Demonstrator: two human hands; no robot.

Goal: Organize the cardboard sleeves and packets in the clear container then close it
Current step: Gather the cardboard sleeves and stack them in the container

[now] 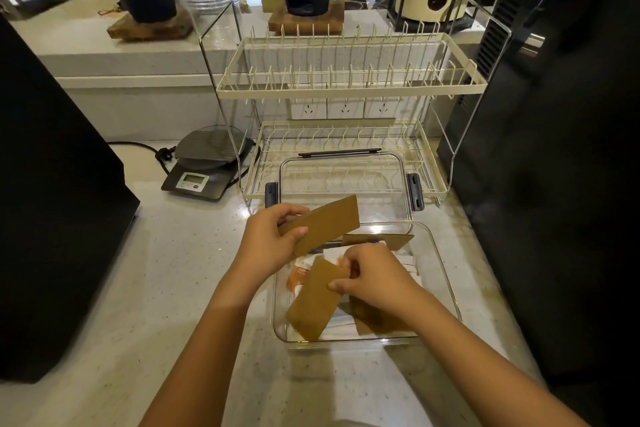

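Note:
The clear container [446,288] sits open on the counter in front of me. My left hand [266,243] grips one brown cardboard sleeve [325,224] above the container's far left corner. My right hand [374,277] pinches the top of a second cardboard sleeve [313,302], which tilts inside the container. Another sleeve [384,240] lies flat at the back, and one more is partly hidden under my right wrist. White packets [405,262] and an orange-and-white packet [299,276] lie beneath. The clear lid [346,180] with dark latches leans behind, against the dish rack.
A cream two-tier dish rack [346,87] stands right behind the container. A black kitchen scale [204,166] with a cord is at the left. Tall black appliances flank both sides. Black stoves and a glass jar [211,3] stand on the raised ledge.

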